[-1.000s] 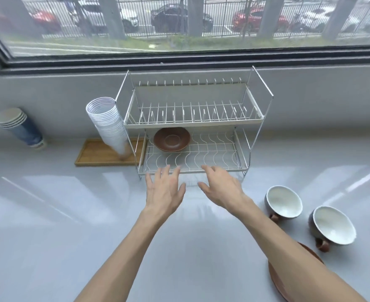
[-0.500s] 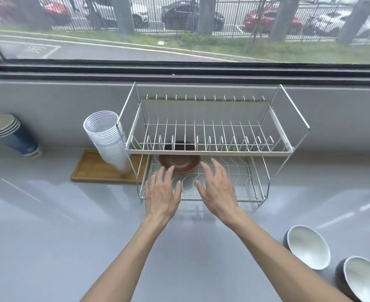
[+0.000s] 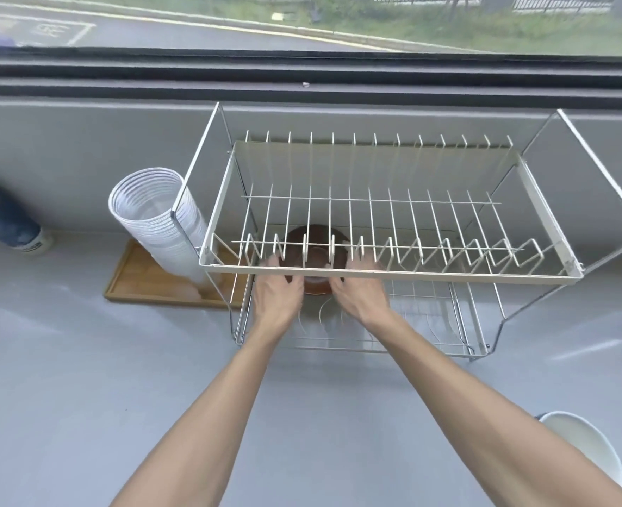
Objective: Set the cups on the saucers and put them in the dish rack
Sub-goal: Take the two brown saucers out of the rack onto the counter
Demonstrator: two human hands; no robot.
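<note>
A brown saucer lies at the left of the lower tier of the two-tier wire dish rack, partly hidden behind the upper tier's wires. My left hand and my right hand reach under the upper tier, one on each side of the saucer, fingers spread. The fingertips are blurred behind the front rail, so I cannot tell whether they touch the saucer. A cup with a white inside stands on the counter at the bottom right, apart from both hands.
A tilted stack of white disposable cups leans on a wooden tray just left of the rack. A stack of blue paper cups lies at the far left. A grey wall and window run behind the rack.
The view has come closer and lower. Both hands have gone forward from the rack's front edge into the lower tier, to either side of the saucer. One cup has left the view.
</note>
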